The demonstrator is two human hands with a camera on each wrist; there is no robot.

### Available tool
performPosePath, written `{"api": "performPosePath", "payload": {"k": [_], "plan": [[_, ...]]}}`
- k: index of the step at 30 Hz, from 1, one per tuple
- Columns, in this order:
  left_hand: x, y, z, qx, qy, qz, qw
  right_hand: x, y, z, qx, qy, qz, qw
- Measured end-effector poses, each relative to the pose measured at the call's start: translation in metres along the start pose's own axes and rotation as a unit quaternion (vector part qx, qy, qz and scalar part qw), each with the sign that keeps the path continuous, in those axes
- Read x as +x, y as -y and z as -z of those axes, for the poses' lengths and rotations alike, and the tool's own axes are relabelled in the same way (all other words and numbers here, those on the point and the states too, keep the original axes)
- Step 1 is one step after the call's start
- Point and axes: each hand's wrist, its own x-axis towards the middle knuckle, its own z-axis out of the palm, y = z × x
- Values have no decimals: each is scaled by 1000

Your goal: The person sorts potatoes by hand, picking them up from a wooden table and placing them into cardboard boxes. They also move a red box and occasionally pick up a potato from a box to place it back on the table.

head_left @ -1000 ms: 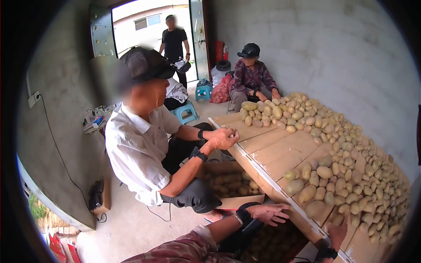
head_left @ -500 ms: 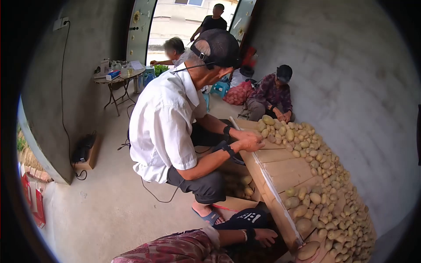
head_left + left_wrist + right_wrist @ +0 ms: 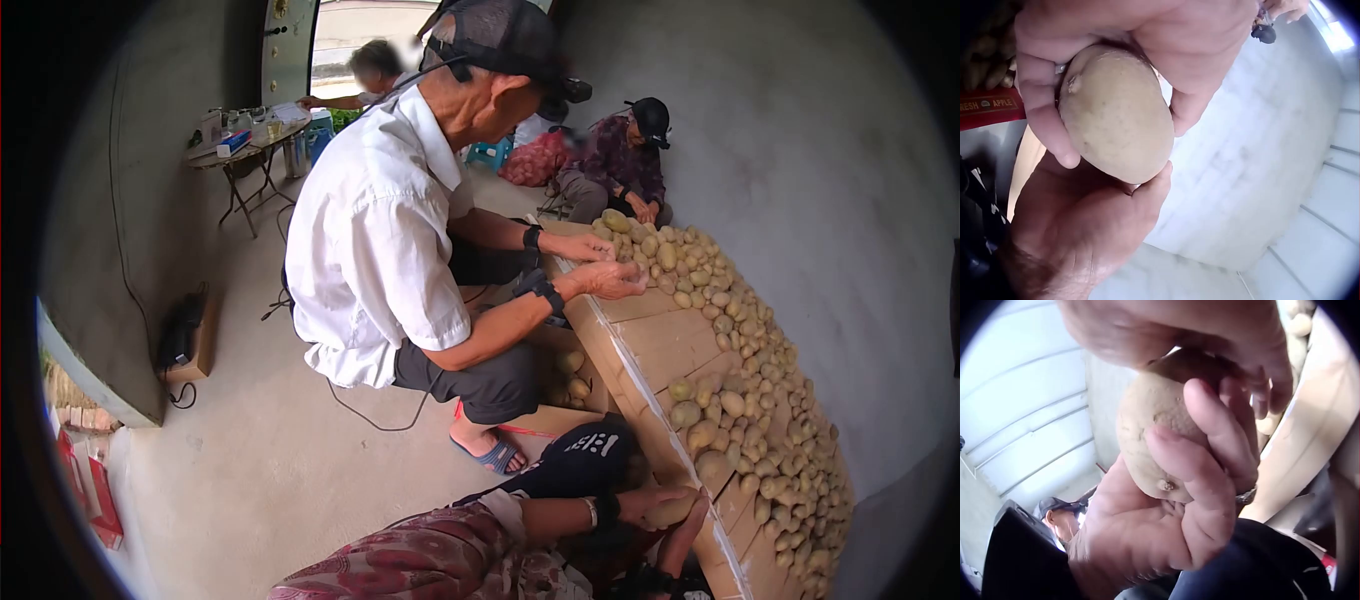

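Both hands hold one large pale potato (image 3: 672, 510) just beside the table edge in the head view. In the left wrist view, the left hand (image 3: 1141, 28) reaches from the top and curls its fingers round the potato (image 3: 1116, 115). The right hand (image 3: 1094, 215) is under it, thumb against its lower side. From the right wrist view, the left hand (image 3: 1172, 512) cups the potato (image 3: 1160, 422) from below with bent fingers, while the right hand (image 3: 1179, 331) grips over its top. A small knob sticks out of the potato's skin.
A pile of potatoes (image 3: 760, 420) covers much of the slanted cardboard-topped table (image 3: 655, 345). Across from me a person in a white shirt (image 3: 375, 240) sits by a box of potatoes (image 3: 573, 378). Another person (image 3: 625, 165) sits by the wall; a small table (image 3: 270, 140) stands at left.
The left hand was open by the table edge, then went down beside it; now both hands hold a potato there. The head view has turned left, and the white-shirted person's hands have moved apart.
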Motion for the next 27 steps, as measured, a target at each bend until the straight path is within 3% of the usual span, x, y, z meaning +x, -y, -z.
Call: {"api": "performPosePath", "payload": {"k": [1,2,3,4,5,7,8,9,12,15,16,17,19,21,22,23,25,27], "plan": [[3,-10,-5,-167,-36,95,981,0,7,5,131,80,-81,985],[8,-16,-9,-308,-98,173,931,-5,8,12,200,78,-65,975],[8,-38,-12,-289,-160,177,927,-4,2,31,201,22,-99,974],[10,-46,-7,-292,-173,156,928,-10,11,44,184,-1,-98,978],[12,-51,2,-225,-199,169,939,-11,12,62,185,-16,-78,979],[12,-76,15,-218,-236,198,926,-19,25,96,236,-68,-41,968],[11,-73,24,-230,-223,156,934,-24,33,107,254,-107,-20,961],[11,-86,22,-206,-243,165,933,-30,40,119,270,-138,4,953],[16,-89,25,-115,-152,172,967,-38,56,121,270,-138,2,953],[21,-75,-10,-20,-79,274,958,-40,47,67,206,51,-109,971],[21,-79,-23,-33,-5,279,960,-42,50,46,296,63,-114,946],[21,-80,-25,-39,-7,286,958,-36,27,44,329,-37,-108,938],[28,-88,-19,-20,97,273,957,-32,-15,66,491,-10,-172,854],[28,-107,-3,-136,69,268,951,-36,-16,73,462,-53,-164,870],[26,-105,13,-159,25,249,955,-41,-15,79,429,-101,-154,884],[24,-99,31,-182,-19,229,956,-42,-7,87,438,-97,-179,876],[17,-73,71,-246,-203,174,932,-33,-21,100,371,-122,-159,907],[-1,-50,119,-197,-337,157,907,-23,-46,99,345,-132,-149,917]]}}
